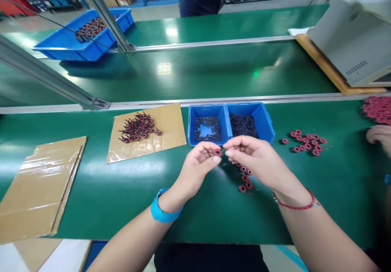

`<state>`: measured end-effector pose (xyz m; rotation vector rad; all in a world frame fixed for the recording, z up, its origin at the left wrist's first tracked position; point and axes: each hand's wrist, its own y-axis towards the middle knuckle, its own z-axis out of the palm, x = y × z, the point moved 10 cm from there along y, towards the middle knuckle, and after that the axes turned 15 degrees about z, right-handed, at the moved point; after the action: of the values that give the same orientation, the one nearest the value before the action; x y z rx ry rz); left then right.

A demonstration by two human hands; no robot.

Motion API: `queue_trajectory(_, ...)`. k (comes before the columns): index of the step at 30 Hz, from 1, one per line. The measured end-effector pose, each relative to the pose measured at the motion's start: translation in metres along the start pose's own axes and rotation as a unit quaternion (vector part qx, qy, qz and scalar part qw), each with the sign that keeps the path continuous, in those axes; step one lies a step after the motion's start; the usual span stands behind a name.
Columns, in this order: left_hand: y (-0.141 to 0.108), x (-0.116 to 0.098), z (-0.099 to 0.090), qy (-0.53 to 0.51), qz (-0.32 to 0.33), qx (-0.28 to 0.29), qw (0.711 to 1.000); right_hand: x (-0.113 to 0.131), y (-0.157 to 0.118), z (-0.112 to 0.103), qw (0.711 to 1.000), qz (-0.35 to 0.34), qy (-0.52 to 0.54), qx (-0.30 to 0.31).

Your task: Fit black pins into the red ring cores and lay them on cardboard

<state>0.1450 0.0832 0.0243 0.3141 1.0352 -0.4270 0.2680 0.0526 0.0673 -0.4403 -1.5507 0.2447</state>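
My left hand [200, 164] pinches a small red and black motor stator [218, 152] between thumb and fingertips. Just right of it, my right hand [252, 155] is closed in a pinch at the stator's thin wire leads [223, 149]; whether a sleeve is also between those fingers is too small to make out. Below my right hand lie several loose stators [245, 178], partly hidden by it. Directly behind my hands stand two blue bins, the left bin [191, 127] with short black tubes [210, 125] and the right bin [265, 121] with a fuller heap of them.
On a cardboard sheet [168, 125] at left sits a pile of stators with black-sleeved leads [139, 127]. Another cardboard piece [39, 186] lies further left. More stators [307, 141] lie at right, near another person's hand [380, 135]. A metal post [61, 76] rises at left.
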Motion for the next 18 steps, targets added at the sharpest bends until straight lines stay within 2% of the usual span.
queue_trajectory(2,0.000,0.000,0.000,0.008,0.007,0.010,1.000,-0.001,-0.001,0.006,1.000,-0.002,-0.010,0.003)
queue_trajectory(5,0.001,-0.001,-0.003,0.036,0.015,0.002,0.999,0.007,-0.008,0.008,0.997,-0.043,-0.063,-0.017)
queue_trajectory(9,0.002,-0.001,-0.008,0.057,-0.001,-0.024,0.998,0.017,-0.017,-0.002,0.991,-0.100,-0.073,-0.059)
queue_trajectory(12,0.001,0.003,-0.004,0.037,-0.030,-0.005,0.999,0.011,-0.013,-0.016,0.992,-0.075,-0.041,-0.094)
queue_trajectory(15,0.000,0.004,0.001,0.024,-0.033,0.019,0.999,0.000,-0.004,-0.010,0.998,-0.031,-0.023,-0.058)
queue_trajectory(18,0.000,0.004,0.002,0.028,-0.021,0.024,0.999,-0.002,-0.001,-0.001,0.999,-0.029,-0.018,-0.029)
